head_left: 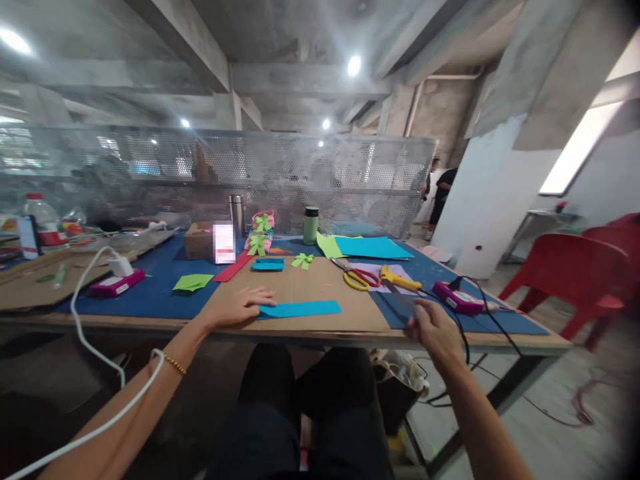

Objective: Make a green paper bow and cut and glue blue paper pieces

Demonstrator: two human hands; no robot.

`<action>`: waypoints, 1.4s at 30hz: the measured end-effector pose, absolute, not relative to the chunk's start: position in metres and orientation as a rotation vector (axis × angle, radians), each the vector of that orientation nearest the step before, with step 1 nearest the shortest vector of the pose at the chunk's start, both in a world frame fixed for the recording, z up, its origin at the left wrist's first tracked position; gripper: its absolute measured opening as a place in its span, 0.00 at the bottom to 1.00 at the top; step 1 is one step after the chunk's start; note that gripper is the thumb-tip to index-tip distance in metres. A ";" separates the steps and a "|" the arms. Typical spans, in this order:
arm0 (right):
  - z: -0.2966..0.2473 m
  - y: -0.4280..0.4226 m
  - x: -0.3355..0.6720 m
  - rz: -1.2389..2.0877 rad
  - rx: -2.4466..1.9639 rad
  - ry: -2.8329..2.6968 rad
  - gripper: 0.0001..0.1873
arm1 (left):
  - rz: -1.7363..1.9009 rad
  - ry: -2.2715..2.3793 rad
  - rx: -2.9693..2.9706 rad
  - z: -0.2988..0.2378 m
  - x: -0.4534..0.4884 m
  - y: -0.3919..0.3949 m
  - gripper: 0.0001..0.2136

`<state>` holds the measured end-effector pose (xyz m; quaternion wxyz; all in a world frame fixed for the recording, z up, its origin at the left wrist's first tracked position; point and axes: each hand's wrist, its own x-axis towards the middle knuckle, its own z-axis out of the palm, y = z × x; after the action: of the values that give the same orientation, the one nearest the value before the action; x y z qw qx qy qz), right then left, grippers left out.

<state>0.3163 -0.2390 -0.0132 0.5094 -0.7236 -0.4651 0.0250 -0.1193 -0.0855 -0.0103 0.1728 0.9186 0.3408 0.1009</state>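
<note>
My left hand (239,307) lies with its fingers stretched out over the left end of a blue paper strip (305,309), which rests on a brown cardboard sheet (300,287). At the table's front right, my right hand (434,328) is closed on the near end of a clear ruler (399,303). Beyond the ruler are scissors (357,279) with red and yellow handles and a yellow glue gun (400,278). A folded blue paper piece (267,265) and a green paper bow (303,261) lie farther back on the cardboard.
Purple power sockets (117,283) stand at left and right (457,297), with cables trailing. At the back are a green bottle (311,225), a steel flask (237,215), a phone (224,243) and blue paper sheets (373,247). A red chair (565,277) is on the right.
</note>
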 end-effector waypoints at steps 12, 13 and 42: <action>-0.028 -0.231 0.339 -1.049 -2.171 -1.649 0.15 | 0.547 0.998 2.559 -0.019 -0.117 -0.091 0.21; -0.028 -0.232 0.339 -1.058 -2.163 -1.654 0.16 | 0.600 0.994 2.522 -0.019 -0.117 -0.092 0.22; -0.010 -0.233 0.321 -0.914 -2.309 -1.507 0.16 | 1.355 1.585 2.698 -0.030 -0.163 -0.095 0.20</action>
<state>0.3211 -0.2327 -0.0100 0.1181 -0.7895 -0.5150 -0.3124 -0.1634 -0.0955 -0.0301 -0.1336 0.7841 0.4608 0.3937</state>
